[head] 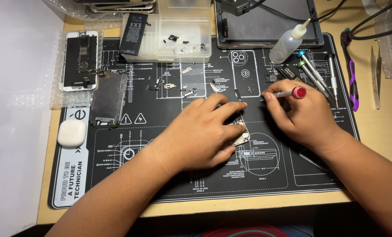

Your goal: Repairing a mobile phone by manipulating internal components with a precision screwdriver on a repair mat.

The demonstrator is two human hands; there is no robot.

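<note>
A small metal phone part (241,137) is lying mid-mat (169,175) on the desk (380,131) under the left hand (200,134), whose fingers are pressing it flat, long axis running away from the person, while the right hand (303,116) is pinching a red-capped screwdriver (288,93) pointing leftward just beyond it.

Bright, even overhead light (left edge overexposed)

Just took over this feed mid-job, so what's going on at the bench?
A person works over a black repair mat. The left hand presses down on a small metal phone part, mostly hidden beneath it. The right hand holds a red-capped screwdriver. An opened phone and loose screws lie farther back.
</note>
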